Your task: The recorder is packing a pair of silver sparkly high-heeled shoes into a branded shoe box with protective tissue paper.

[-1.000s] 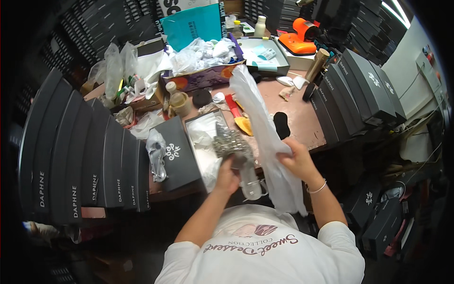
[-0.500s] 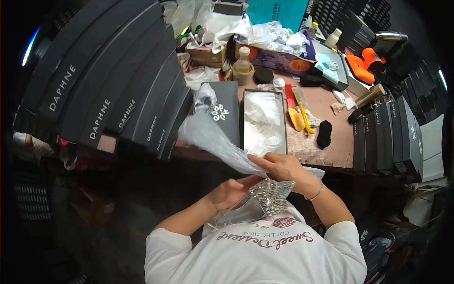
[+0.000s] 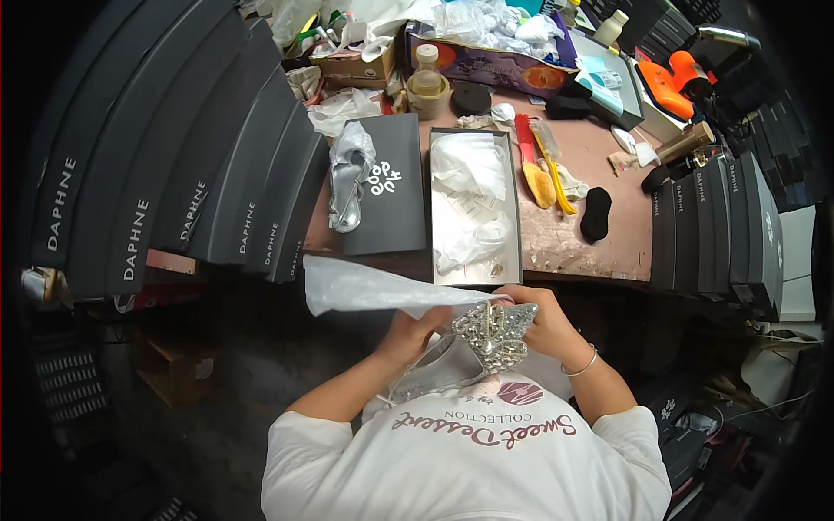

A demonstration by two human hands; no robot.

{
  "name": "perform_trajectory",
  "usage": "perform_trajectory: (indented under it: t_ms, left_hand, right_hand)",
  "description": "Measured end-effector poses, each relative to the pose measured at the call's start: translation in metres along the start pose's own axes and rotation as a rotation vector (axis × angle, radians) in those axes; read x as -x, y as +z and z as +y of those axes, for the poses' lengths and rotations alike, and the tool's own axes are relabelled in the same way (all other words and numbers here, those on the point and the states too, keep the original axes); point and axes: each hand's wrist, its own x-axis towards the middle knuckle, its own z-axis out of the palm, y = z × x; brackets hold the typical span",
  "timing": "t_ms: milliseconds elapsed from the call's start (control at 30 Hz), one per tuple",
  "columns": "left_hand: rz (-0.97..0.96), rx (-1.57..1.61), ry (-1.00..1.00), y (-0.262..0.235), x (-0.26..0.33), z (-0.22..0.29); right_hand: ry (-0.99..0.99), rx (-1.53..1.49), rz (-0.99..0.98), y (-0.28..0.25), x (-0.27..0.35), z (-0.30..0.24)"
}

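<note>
You held the sparkly shoe [image 3: 492, 340] against white paper [image 3: 369, 289].
Your left hand [image 3: 410, 339] and right hand [image 3: 558, 330] were closed on them, probably so neither slipped.

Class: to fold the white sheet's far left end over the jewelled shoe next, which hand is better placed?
Probably the left hand: it is nearer the white sheet's left end, which extends beyond it. The right hand is farther across, beside the jewelled shoe's toe.

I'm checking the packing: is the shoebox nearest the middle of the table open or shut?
Open: the top of the shoebox is uncovered, and crumpled white paper shows between its walls.
</note>
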Motion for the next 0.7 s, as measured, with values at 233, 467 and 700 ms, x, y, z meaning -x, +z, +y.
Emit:
perform_trajectory:
  t_ms: [233,467,700]
  left_hand:
    - [-0.224,-0.129,-0.024,0.019,-0.002,0.029]
    - [-0.009,-0.168,-0.045,0.012,-0.007,0.015]
    - [0.183,-0.250,-0.180,0.028,-0.005,0.024]
  right_hand:
    - [0.007,-0.072,-0.055,-0.016,-0.015,0.013]
    - [0.050,-0.177,-0.114,-0.029,-0.036,0.034]
    - [-0.136,0.017,-0.191,-0.041,-0.058,0.033]
